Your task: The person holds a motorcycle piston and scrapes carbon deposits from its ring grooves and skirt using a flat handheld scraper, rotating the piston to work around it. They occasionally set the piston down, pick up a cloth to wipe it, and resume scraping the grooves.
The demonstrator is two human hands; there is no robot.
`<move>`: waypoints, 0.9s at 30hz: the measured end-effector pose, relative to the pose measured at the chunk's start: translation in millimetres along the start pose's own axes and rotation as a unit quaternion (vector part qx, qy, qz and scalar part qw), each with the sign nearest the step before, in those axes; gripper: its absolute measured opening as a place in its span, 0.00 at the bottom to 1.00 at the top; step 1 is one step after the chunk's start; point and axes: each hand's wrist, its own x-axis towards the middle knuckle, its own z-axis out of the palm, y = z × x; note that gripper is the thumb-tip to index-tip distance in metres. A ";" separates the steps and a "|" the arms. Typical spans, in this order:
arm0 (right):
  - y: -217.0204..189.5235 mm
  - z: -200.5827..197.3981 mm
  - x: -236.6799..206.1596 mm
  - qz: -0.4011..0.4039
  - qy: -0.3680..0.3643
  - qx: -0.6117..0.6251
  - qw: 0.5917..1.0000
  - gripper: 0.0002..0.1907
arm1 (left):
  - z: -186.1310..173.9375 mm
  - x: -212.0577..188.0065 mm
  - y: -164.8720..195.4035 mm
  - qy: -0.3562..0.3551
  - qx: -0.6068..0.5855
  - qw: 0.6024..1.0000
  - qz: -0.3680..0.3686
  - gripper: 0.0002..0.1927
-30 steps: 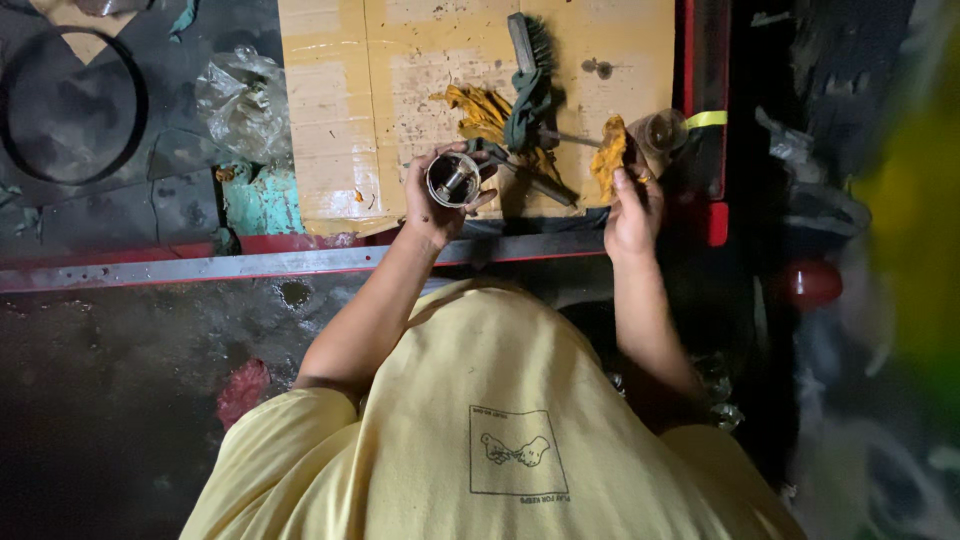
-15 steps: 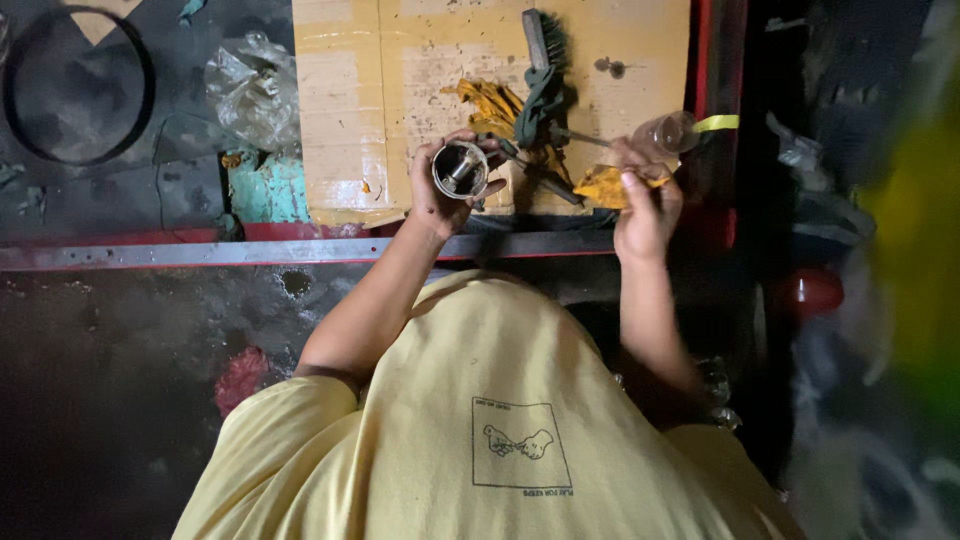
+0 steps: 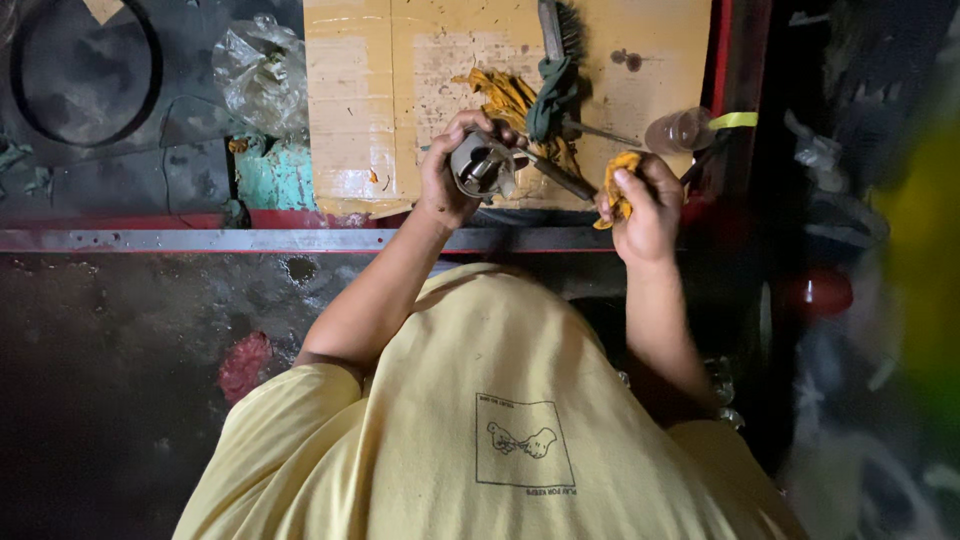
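Cardboard sheet (image 3: 640,40), tan and stained, covers the tabletop in front of a person in a yellow shirt (image 3: 480,420), seen from above.

Left hand (image 3: 452,175): closed around a short grey metal cylinder (image 3: 483,165), hollow, its open end turned up toward the camera, with darker inner parts visible. The cylinder is held just above the near edge of the cardboard, fingers wrapped over its far side.

Right hand (image 3: 640,205): closed on a small yellow rag (image 3: 618,185), bunched between thumb and fingers. This hand is held apart from the cylinder, to its right, over the near right part of the cardboard.

Between and beyond the hands lie a second yellow cloth (image 3: 505,98), a dark green cloth (image 3: 550,100) and a brush with dark bristles (image 3: 560,25), the green cloth draped over the brush handle. Thin metal tools (image 3: 600,133) lie near these; their type cannot be told.

A clear plastic bottle (image 3: 680,130) with a yellow band lies at the right edge of the cardboard. A crumpled clear plastic bag (image 3: 262,70) lies left of the cardboard, and a dark rubber ring (image 3: 150,90) farther left. A grey metal rail (image 3: 200,240) runs along the near edge.
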 end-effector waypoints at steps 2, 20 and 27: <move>-1.3 6.3 -6.8 -0.005 0.007 -0.086 0.996 0.04 | 0.6 0.3 0.1 -0.009 0.008 1.000 0.013 0.18; -2.7 95.3 -18.0 -0.176 -0.153 -0.528 0.817 0.08 | 12.6 -0.9 -9.4 0.040 0.345 0.919 0.187 0.18; 3.2 98.3 -23.0 -0.105 -0.195 -0.513 0.829 0.11 | 6.0 -0.8 -9.4 0.041 0.359 0.914 0.186 0.17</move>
